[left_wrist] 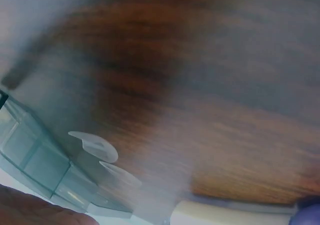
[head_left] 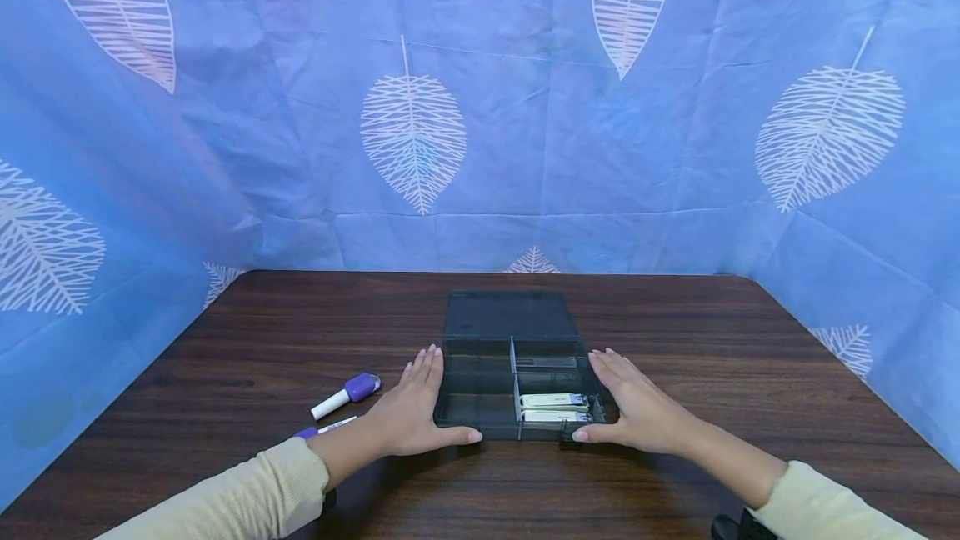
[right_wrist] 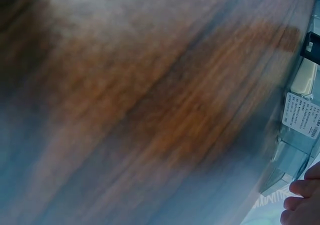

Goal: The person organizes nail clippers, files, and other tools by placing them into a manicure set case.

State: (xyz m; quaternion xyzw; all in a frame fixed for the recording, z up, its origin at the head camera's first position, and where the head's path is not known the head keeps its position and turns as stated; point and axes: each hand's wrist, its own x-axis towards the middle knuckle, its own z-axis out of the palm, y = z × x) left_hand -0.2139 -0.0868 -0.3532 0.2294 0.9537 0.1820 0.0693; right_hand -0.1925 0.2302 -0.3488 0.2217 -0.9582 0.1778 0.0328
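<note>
A dark see-through plastic storage box rests on the table, its lid swung back away from me. Upright dividers split the inside, and two pale slim packs lie in the front right compartment. My left hand lies along the box's left side, fingers straight and thumb at the front corner. Along the right side rests my right hand, fingers extended forward, its thumb by the front edge. In the right wrist view, a printed white label shows on the box's side, with fingertips close below it.
Left of the box lies a white marker with a purple cap. Another purple-and-white pen is partly hidden by my left forearm. The wooden table ends at a blue leaf-patterned cloth behind and beside it.
</note>
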